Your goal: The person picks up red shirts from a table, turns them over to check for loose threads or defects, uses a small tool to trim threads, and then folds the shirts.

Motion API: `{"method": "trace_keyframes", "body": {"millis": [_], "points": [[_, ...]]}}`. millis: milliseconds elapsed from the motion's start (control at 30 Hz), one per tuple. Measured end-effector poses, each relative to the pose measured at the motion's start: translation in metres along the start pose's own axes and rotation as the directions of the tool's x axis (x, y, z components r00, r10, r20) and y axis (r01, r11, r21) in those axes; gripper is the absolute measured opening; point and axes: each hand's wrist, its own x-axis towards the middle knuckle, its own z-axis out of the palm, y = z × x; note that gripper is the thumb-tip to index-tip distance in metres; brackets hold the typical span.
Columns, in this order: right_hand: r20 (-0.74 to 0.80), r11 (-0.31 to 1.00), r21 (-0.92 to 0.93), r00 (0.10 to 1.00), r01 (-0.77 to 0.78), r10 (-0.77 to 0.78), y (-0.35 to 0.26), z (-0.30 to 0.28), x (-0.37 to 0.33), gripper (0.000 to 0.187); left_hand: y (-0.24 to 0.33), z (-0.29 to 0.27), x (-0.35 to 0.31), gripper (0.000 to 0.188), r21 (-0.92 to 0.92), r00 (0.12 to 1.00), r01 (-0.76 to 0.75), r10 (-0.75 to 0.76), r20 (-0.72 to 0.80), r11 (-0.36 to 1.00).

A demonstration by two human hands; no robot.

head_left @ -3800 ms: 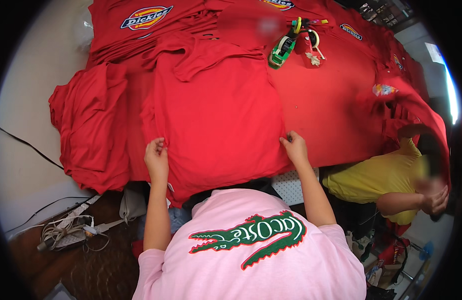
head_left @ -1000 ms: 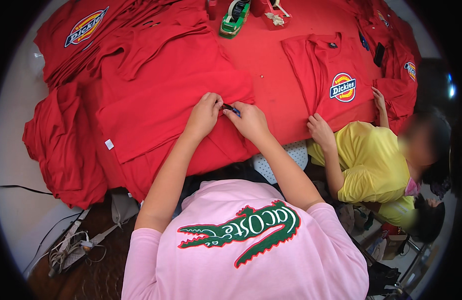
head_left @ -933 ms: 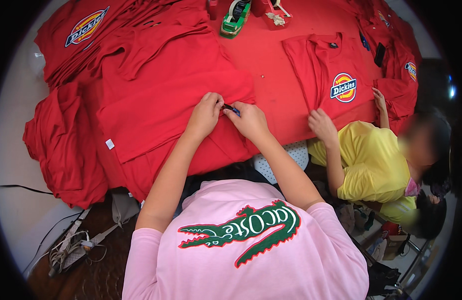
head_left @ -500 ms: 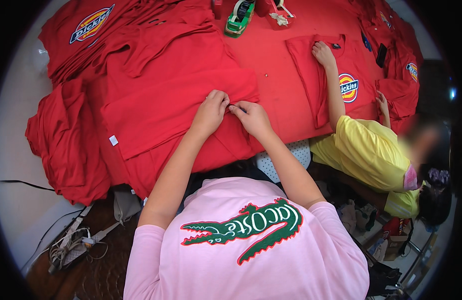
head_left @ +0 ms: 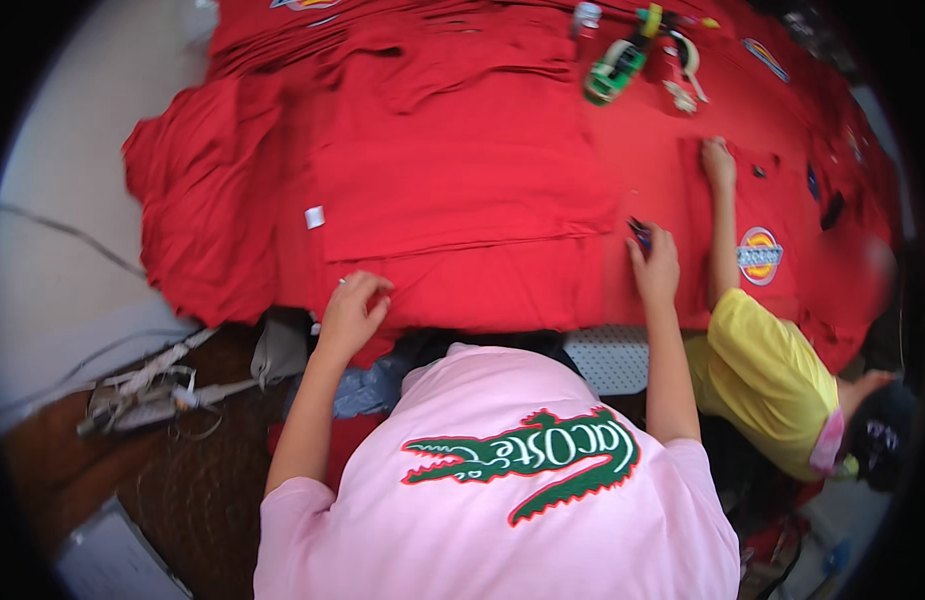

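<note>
Right hand (head_left: 657, 267) with slim tool (head_left: 639, 234) now beside creased red garment (head_left: 462, 195)

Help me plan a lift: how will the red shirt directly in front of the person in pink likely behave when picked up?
The red shirt will probably be floppy, given the soft creases near its top. It may sag open if pinched at one edge, since its cloth lies in loose layers. Rolling seems unlikely because it lies flat.
</note>
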Motion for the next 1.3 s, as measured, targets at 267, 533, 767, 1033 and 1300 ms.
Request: {"method": "trace_keyframes", "body": {"millis": [267,533,767,1033,1300], "points": [[-0.041,0.932,-0.046,0.932,0.359,-0.361,-0.053,0.006,0.003,0.046,-0.049,0.001,0.0,0.055,0.197,0.872,0.142,-0.028,-0.489,0.97],[0.002,0.844,0.467,0.955,0.263,-0.298,-0.059,-0.03,0.028,0.015,-0.076,-0.029,0.024,0.015,0.032,0.872,-0.037,0.048,-0.487,0.999],[0.635,0.58,0.685,0.752,-0.441,-0.177,-0.065,-0.111,0.005,0.007,-0.101,-0.133,-0.011,0.015,-0.724,0.996,0.059,-0.09,-0.005,0.687],[0.104,0.964,0.262,0.994,-0.044,0.017,-0.097,-0.033,0.048,0.016,-0.099,-0.093,0.114,0.02,0.05,0.8,-0.053,0.073,-0.596,0.997],[0.15,0.94,0.314,0.971,0.13,-0.185,-0.168,0.012,0.058,0.017,-0.038,-0.03,0.139,0.012,-0.036,0.902,-0.234,0.203,-0.381,0.971]]}}
